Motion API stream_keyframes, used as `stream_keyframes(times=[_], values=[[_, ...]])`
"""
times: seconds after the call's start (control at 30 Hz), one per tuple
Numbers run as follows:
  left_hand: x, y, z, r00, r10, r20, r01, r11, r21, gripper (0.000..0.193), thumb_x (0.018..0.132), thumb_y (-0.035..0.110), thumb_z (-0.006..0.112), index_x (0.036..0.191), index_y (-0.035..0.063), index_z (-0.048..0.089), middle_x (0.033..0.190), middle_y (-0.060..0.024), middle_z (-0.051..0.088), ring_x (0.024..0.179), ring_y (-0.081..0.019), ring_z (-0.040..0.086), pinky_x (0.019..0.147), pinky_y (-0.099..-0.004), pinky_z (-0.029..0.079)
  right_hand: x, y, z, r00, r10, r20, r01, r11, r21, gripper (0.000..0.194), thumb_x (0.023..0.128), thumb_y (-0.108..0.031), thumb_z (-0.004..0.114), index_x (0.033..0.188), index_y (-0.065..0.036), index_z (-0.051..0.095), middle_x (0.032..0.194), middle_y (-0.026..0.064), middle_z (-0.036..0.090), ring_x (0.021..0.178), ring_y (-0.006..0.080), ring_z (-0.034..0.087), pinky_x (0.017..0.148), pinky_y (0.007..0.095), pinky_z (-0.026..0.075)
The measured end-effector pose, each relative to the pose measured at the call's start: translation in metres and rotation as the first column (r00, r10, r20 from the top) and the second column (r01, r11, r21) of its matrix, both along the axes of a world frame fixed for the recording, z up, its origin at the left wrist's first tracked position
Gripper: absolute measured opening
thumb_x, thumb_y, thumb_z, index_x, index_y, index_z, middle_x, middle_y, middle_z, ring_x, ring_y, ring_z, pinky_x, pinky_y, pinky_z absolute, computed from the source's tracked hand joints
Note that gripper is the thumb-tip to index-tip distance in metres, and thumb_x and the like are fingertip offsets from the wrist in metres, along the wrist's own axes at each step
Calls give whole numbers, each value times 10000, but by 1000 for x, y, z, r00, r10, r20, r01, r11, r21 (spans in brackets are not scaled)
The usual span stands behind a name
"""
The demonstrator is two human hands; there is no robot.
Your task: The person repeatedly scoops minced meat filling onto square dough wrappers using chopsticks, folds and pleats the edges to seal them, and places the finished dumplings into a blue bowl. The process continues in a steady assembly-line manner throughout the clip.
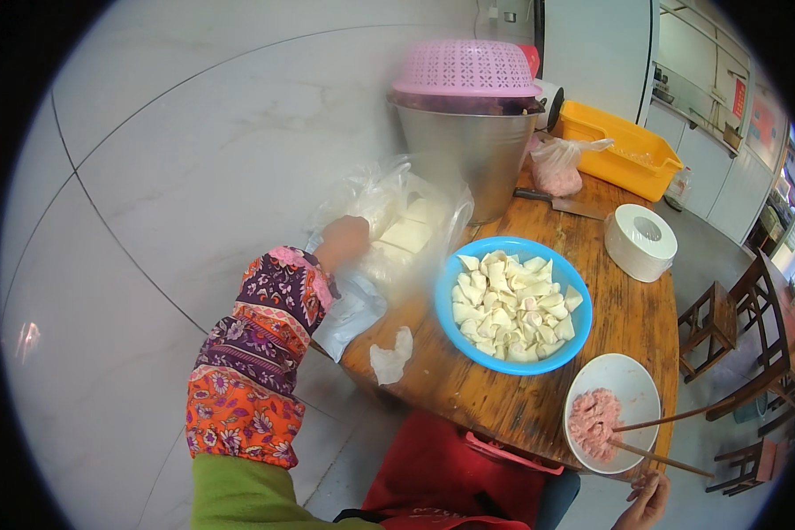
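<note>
My left hand [346,240], with curled fingers, is at the left side of a clear plastic bag [460,205]. Inside the bag lie stacked pale square dough wrappers [407,235]. Its fingertips are hidden, so I cannot tell whether they grip the plastic. At the lower right edge, my right hand [648,498] has bent fingers drawn together, with nothing visible in them. Just above it, a white bowl [639,371] holds pink minced meat [595,424]. Two wooden chopsticks [676,419] stick out of the meat. Folded wontons [513,305] fill a blue plastic basket [445,311] between my hands.
A torn pale scrap [392,356] lies on the wooden table [430,397]. Behind the basket stands a metal bucket [464,146] under a pink colander [467,66]. Beyond are a cleaver [573,207], bagged pink meat [558,175], a yellow bin [613,156] and a wrapped paper roll [639,245].
</note>
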State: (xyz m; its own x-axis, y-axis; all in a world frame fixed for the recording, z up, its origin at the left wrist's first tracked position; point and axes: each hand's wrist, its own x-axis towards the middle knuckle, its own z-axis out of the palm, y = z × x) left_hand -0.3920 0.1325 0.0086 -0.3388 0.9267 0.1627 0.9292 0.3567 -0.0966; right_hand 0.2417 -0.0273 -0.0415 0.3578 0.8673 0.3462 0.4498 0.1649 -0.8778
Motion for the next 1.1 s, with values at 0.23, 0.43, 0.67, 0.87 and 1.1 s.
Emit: stream_keyframes(times=[0.23, 0.43, 0.67, 0.87, 1.1], values=[[-6, -9, -24, 999, -42, -20, 46, 977, 207, 236, 745, 224, 642, 844, 19, 705, 828, -204, 685, 800, -385, 672, 721, -463, 534, 1, -10, -2, 998, 31, -60, -31, 999, 7, 264, 998, -210, 521, 967, 25, 637, 765, 55, 620, 648, 105, 523, 584, 243, 423], [62, -39, 15, 1000, 7, 19, -14, 922, 388, 248, 814, 216, 618, 966, 26, 570, 743, -186, 656, 740, -384, 646, 647, -484, 503, -1, -20, 11, 996, 69, -59, -67, 997, 35, 227, 993, -166, 524, 986, 29, 641, 778, 65, 632, 660, 99, 537, 592, 235, 432], [178, -81, 96, 915, -399, 55, 300, 765, 569, 179, 900, 183, 565, 1033, 67, 536, 860, -175, 661, 810, -364, 643, 685, -426, 501, -22, -21, 36, 950, 313, -20, -309, 945, 104, 122, 917, -62, 539, 972, 31, 596, 819, 75, 612, 669, 122, 528, 616, 241, 419], [297, -120, 87, 408, -726, 554, 632, 663, 403, 190, 907, 206, 593, 1019, 52, 588, 933, -156, 648, 846, -309, 646, 734, -361, 498, -62, 18, 60, 704, 710, -30, -700, 700, 141, 443, 812, -73, 697, 1209, 19, 525, 1111, 109, 608, 1039, 191, 568, 889, 328, 466], [345, -118, 59, 82, -644, 760, 722, 564, 401, 153, 912, 137, 578, 1006, 21, 609, 937, -140, 624, 842, -281, 621, 746, -344, 479, -93, 8, 54, 500, 503, -705, -803, 574, -160, 247, 1003, -181, 508, 1106, 22, 604, 937, 3, 644, 850, 62, 562, 747, 238, 480]])
